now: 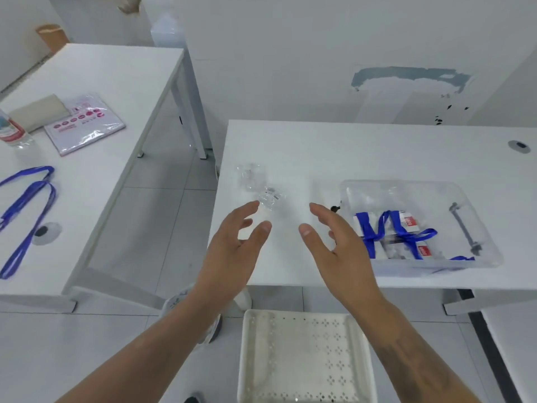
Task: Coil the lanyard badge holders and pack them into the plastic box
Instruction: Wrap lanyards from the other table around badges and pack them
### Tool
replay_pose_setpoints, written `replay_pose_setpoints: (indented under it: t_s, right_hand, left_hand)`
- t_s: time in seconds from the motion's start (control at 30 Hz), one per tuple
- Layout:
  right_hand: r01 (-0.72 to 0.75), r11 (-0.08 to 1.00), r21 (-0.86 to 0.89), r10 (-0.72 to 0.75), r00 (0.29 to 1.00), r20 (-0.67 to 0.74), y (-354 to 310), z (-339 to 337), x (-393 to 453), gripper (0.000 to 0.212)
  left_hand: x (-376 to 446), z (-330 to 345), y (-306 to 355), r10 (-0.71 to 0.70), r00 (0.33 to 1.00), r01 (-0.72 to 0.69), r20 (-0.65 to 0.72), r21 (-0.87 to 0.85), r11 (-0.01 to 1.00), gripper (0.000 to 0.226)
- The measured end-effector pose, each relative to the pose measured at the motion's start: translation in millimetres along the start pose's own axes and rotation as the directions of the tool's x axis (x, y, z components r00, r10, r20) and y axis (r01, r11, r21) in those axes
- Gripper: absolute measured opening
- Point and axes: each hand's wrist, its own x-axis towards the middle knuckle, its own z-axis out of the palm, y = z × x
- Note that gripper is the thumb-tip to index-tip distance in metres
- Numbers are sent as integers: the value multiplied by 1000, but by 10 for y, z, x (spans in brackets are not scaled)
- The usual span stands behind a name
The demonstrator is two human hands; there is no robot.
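Both hands are empty. The left hand (232, 245) and the right hand (337, 242) hover over the bench (377, 152) with fingers spread and relaxed, holding nothing. They face each other with a gap between them.

The plastic box (476, 205) sits on the bench just right of the right hand. Inside it lie badge holders (404, 237) with blue straps wrapped round them, so some packing looks done. More blue lanyards (32, 207) lie loose on the other bench (110, 91) at the left, well apart from the box.

Next, I think, the person should fetch a loose lanyard from the left bench. A good way is to hold the badge in one hand and wind the strap round it with the other, neat and snug, so it does not spring open. Then lay it flat in the box beside the others.

Some crumpled clear wrappers (258, 184) lie near the left fingertips. They could get mixed in, so keep them out of the box.

The badges carry small red labels, but the writing is too small to read. A pink and white packet (87, 123) on the left bench has print too blurry to read.
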Motion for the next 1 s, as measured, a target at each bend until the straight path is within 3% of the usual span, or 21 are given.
replay_pose_setpoints:
  t_s: [0.27,0.47,0.77,1.0]
  right_hand:
    - [-29,999,44,31,998,-50,-668,1007,-448,57]
    - [-12,999,31,12,1000,-3,-876,1351,-492,56]
    - [14,1000,5,-14,994,110,-1056,1967,-512,51]
    - [6,999,-53,5,979,202,-1415,3065,-527,49]
  left_hand:
    - [-137,-1333,-372,-41,994,41,106,7,999,40]
    - [-174,-1751,-557,-44,998,42,37,52,998,50]
    - [-183,-2275,-890,-84,996,85,-28,42,995,43]
    - [-57,-3206,-1506,-140,987,142,-76,22,990,31]
